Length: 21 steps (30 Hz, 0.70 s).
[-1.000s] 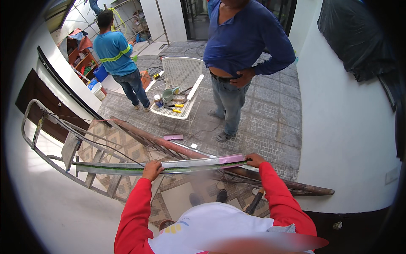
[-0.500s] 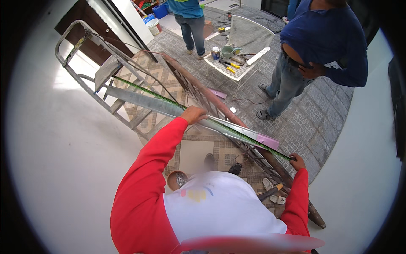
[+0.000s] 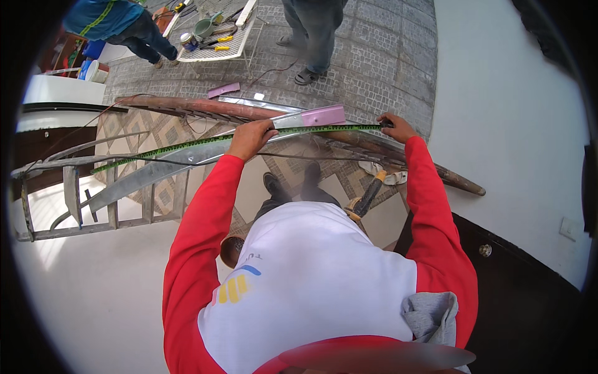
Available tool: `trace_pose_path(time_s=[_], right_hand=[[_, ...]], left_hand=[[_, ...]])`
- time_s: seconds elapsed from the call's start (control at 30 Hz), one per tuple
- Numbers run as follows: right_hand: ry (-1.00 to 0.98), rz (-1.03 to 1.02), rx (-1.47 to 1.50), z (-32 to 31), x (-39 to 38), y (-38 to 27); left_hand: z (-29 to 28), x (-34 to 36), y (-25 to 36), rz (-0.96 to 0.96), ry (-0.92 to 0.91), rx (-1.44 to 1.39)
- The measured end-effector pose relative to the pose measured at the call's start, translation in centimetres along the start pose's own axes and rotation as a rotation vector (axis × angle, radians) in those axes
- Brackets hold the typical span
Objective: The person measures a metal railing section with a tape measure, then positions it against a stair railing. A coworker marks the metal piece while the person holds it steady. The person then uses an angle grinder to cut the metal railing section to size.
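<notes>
My left hand (image 3: pixel 250 138) is closed around the extended green tape measure (image 3: pixel 329 128) where it crosses a long galvanized metal strip (image 3: pixel 159 177) with a pink piece (image 3: pixel 323 115) at its right. My right hand (image 3: pixel 398 128) grips the dark end of the tape at the right. The strip lies slantwise above a wooden-railed metal railing (image 3: pixel 230 109). At the left, an aluminium stepladder (image 3: pixel 149 218) lies under the tape's far end, with a dark cord (image 3: pixel 286 156) running across.
Two people stand beyond the railing, one in a blue top (image 3: pixel 99 19), one in jeans (image 3: pixel 321 43). A white mesh chair (image 3: pixel 215 53) holds tools. A white wall (image 3: pixel 498 93) and dark door (image 3: pixel 517 287) are at right, a brown bowl (image 3: pixel 230 250) below.
The view has swung and tipped further downward. My right hand has risen relative to my body, and the tape has shifted off the strip toward its right end, still held in both hands.
</notes>
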State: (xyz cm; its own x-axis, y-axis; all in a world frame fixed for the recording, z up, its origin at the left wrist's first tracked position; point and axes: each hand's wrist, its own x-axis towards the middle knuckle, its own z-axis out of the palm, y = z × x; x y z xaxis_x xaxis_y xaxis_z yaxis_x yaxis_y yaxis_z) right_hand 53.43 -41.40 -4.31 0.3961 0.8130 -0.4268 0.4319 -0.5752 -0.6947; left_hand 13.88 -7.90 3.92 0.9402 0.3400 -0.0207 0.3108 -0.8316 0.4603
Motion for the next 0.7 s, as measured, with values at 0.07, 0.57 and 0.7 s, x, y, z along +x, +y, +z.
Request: trace_pose_path(time_s=[0.07, 0.57, 0.7], right_hand=[[0.026, -0.017, -0.009, 0.8, -0.2, -1.3], [0.088, -0.003, 0.064, 3.0, -4.2, -2.3], [0.103, -0.015, 0.102, 3.9, -5.0, -4.2]], left_hand=[[0.7, 1.4, 1.9, 0.006, -0.038, 0.036], [2.3, 5.2, 6.7, 0.123, -0.152, 0.089], [2.9, 5.8, 8.9, 0.195, -0.149, -0.061]])
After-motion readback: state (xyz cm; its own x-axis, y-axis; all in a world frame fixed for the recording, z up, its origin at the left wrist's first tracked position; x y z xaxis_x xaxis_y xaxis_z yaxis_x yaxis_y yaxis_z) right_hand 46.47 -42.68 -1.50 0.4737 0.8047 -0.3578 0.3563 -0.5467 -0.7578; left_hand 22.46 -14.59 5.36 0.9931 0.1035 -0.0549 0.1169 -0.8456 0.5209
